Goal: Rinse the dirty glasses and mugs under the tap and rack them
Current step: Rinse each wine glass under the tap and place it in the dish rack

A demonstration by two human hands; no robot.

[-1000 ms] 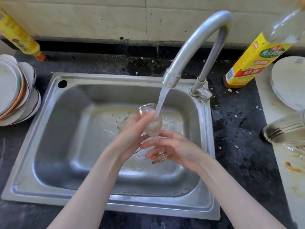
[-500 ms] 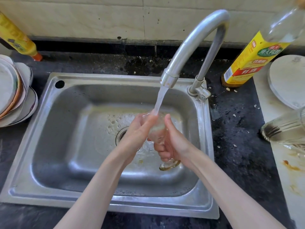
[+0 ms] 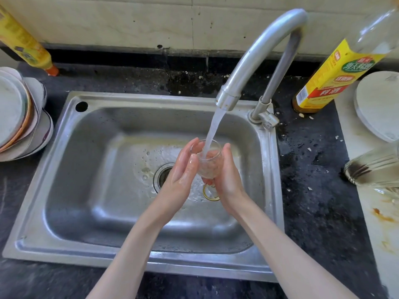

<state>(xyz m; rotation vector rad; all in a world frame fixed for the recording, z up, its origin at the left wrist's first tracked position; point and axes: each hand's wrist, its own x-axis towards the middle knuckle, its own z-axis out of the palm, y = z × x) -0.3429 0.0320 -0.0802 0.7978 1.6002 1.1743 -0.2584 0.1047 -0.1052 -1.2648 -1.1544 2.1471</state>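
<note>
Water from the tap [image 3: 254,61] fills the stemmed glass [image 3: 209,162] over the sink [image 3: 90,169]; right hand [image 3: 227,180] apparently grips its stem; left hand [image 3: 183,171], fingers straight, steadies the bowl; better tilted, turned.

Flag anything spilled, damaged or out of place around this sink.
Crumbs and grime litter the dark counter behind and right of the sink. Orange-brown smears stain the pale board at far right. The glass under the tap looks intact.
</note>
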